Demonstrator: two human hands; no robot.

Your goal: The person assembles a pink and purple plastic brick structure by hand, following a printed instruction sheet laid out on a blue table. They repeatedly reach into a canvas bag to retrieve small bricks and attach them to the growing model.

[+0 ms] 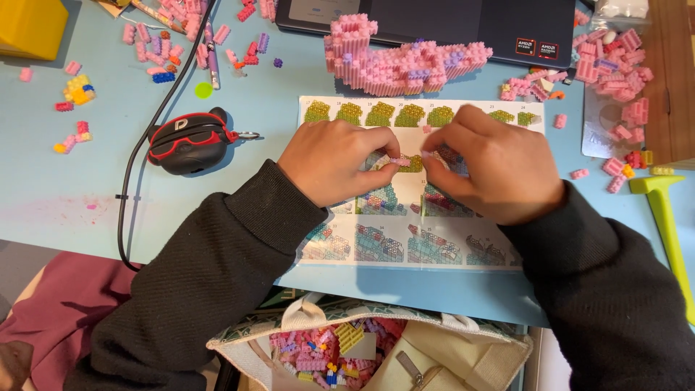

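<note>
At the bottom middle of the frame sits an open cream cloth bag with many small pink, yellow and blue bricks inside. Above it, in the middle of the frame, two hands in black sleeves rest over a printed paper sheet of building steps that lies on the light blue table.

The left hand is curled, and its fingertips pinch a small pink plastic brick. The right hand is curled too, and its fingertips pinch a tiny pale pink piece just beside the first brick. The two bits are very close, right in the middle of the frame, over the paper sheet.

To the left of the hands lies a round black and red case with a metal ring, and a black cable runs past it. At the right edge lies a yellow-green plastic tool.

Farther up, at the top middle, stands a big pink brick model. Behind it is a dark laptop. Loose pink bricks lie at the upper right, and more loose bricks at the upper left. A yellow box sits in the upper left corner.
</note>
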